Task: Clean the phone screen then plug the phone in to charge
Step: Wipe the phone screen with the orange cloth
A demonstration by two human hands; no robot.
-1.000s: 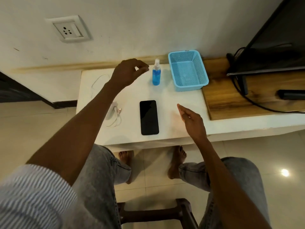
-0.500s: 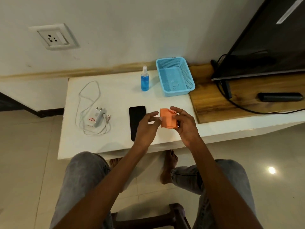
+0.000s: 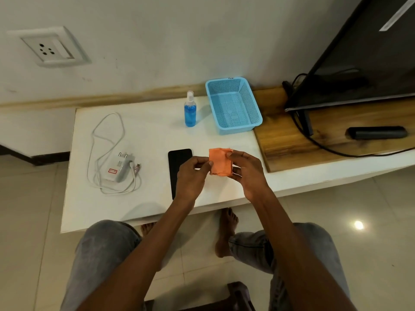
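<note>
A small orange cloth (image 3: 220, 162) is held folded between both hands, above the white table (image 3: 148, 129). My left hand (image 3: 190, 176) pinches its left edge and my right hand (image 3: 246, 170) grips its right side. The black phone (image 3: 177, 163) lies screen up on the table, partly covered by my left hand. To the left lies the white charger (image 3: 119, 170) with its coiled cable (image 3: 107, 140). A blue spray bottle (image 3: 190, 110) stands at the back of the table. A wall socket (image 3: 48, 49) sits high on the left wall.
An empty blue plastic basket (image 3: 233, 106) stands right of the spray bottle. A wooden board (image 3: 292, 135) further right carries a black TV (image 3: 359, 63), its cables and a dark remote (image 3: 377, 132). My knees and bare feet are below the table edge.
One second ago my hands were empty and apart, the left raised near the bottle. Both now hold the orange cloth in front of the phone. The camera view has shifted right.
</note>
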